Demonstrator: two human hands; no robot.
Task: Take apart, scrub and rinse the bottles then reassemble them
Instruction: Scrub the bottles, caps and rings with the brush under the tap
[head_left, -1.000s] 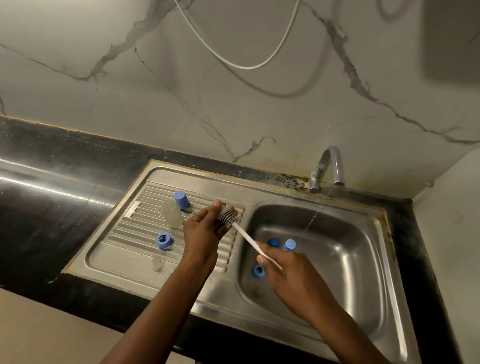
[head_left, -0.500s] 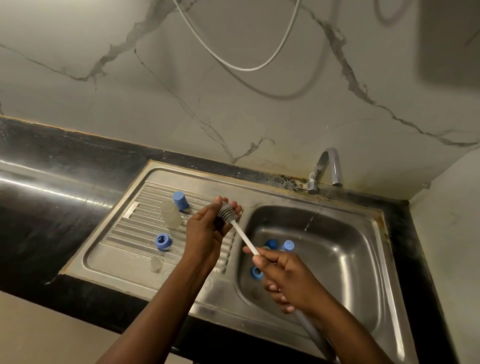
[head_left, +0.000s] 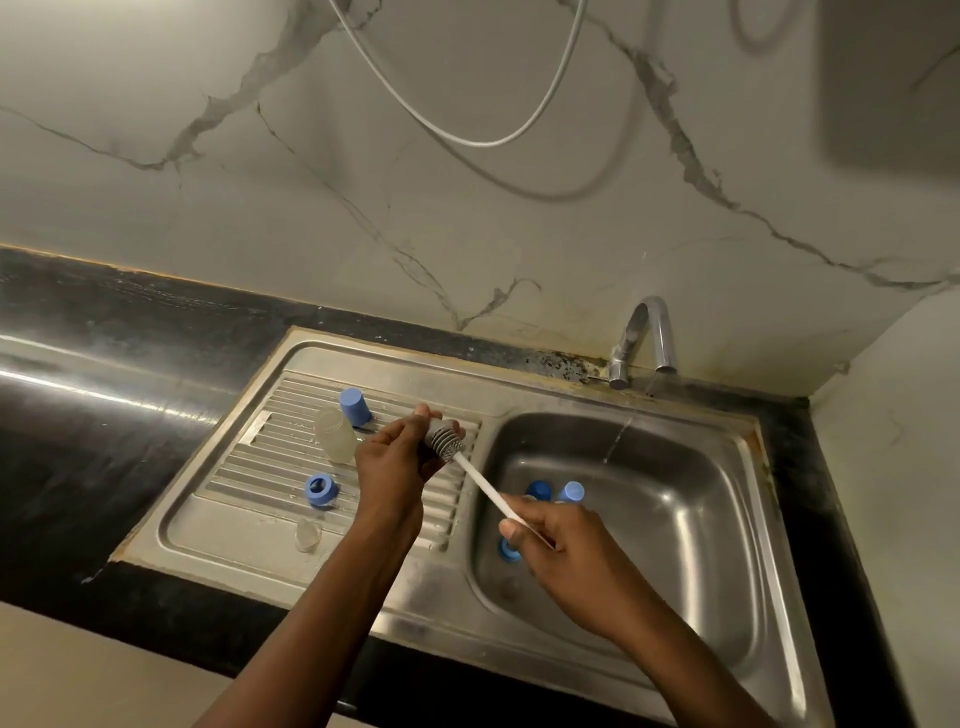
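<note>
1. At far left we note the black countertop (head_left: 104, 415), which borders the ribbed steel drainboard (head_left: 234, 525).

2. On the drainboard we find four loose parts. The blue cap (head_left: 354, 407) stands at the back. The clear bottle body (head_left: 336, 435) is just in front of it. The blue ring (head_left: 321, 489) lies nearer to us. The small clear piece (head_left: 307, 535) lies nearest the front edge, apart from the ring.

3. Over the right end of the drainboard, the left hand (head_left: 397, 467) has its fingers curled round the grey ribbed head of the brush (head_left: 444, 441). We cannot tell whether a small part is enclosed there.

4. The brush's white handle slants down to the right. The right hand (head_left: 566, 545) pinches the handle between thumb and fingers, above the basin's left side.

5. In the basin (head_left: 701, 545) we see two blue caps (head_left: 571, 491) side by side. A second blue ring (head_left: 506, 550) lies beside the right thumb.

6. At the rear right, the tap (head_left: 644, 338) releases a thin water stream (head_left: 618, 436) into the basin.
</note>
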